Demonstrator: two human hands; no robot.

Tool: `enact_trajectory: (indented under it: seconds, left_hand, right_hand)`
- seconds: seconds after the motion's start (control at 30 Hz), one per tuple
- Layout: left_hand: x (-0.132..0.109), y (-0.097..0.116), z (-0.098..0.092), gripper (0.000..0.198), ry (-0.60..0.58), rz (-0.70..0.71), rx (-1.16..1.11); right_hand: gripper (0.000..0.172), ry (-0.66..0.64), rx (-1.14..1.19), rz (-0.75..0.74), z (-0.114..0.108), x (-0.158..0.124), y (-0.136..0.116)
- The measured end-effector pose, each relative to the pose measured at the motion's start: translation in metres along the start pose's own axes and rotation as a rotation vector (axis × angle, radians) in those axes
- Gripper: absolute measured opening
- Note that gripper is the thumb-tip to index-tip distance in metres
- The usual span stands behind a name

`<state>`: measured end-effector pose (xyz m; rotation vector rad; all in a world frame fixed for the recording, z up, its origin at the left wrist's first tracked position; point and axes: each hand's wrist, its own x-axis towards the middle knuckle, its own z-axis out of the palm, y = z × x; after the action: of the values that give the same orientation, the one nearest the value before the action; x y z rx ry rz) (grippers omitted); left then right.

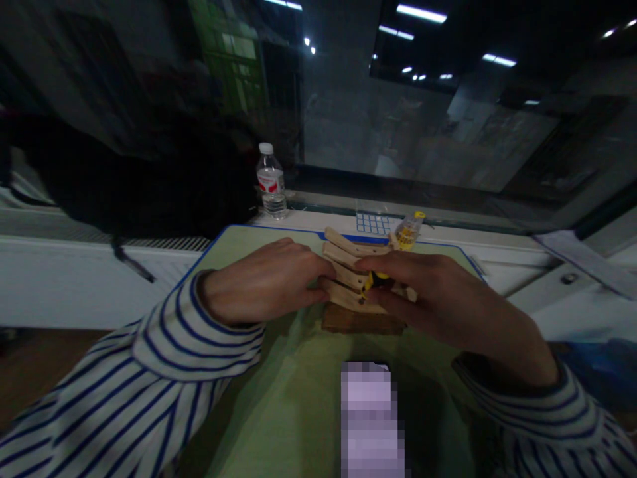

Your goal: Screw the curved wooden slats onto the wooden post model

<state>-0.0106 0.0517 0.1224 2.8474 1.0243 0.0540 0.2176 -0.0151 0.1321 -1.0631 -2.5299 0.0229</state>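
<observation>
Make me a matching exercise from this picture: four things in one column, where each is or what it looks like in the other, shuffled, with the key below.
Things
1. Left hand
2. Right hand
3. Bottle with a white cap
4. Tabletop

Places and looks
A. Upright on the white ledge by the window
B. Pale green with a blue edge
C. At the left ends of the wooden slats
D. Holding the yellow-and-black tool

Pairs: 1-C, 2-D, 3-A, 4-B

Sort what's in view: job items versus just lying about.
Seemingly in the job:
wooden slats, held by the left hand
wooden base beneath them
yellow-and-black tool in the right hand

Apparently lying about:
water bottle
black bag
yellow-capped bottle (untouched; could belong)
</observation>
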Motion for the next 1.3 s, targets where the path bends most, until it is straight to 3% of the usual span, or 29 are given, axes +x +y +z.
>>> enact_trajectory:
  seconds: [0.13,0.7,1.3]
  left_hand:
    - [-0.0002,0.0020,-0.0018,0.017,0.000,-0.015,-0.001]
    - [-0.0003,-0.0047,0.0038,0.014,0.043,0.051,-0.012]
    - [0.0000,-0.0019,0.0017,0.016,0.003,0.010,0.004]
  right_hand:
    - [0.038,0.006,-0.008,-0.001,0.0017,-0.0016,0.0011]
    - [0.032,0.096,-0.165,0.078,0.0066,-0.0001,0.0076]
    - [0.032,0.120,-0.229,0.100,0.0083,0.0018,0.0061]
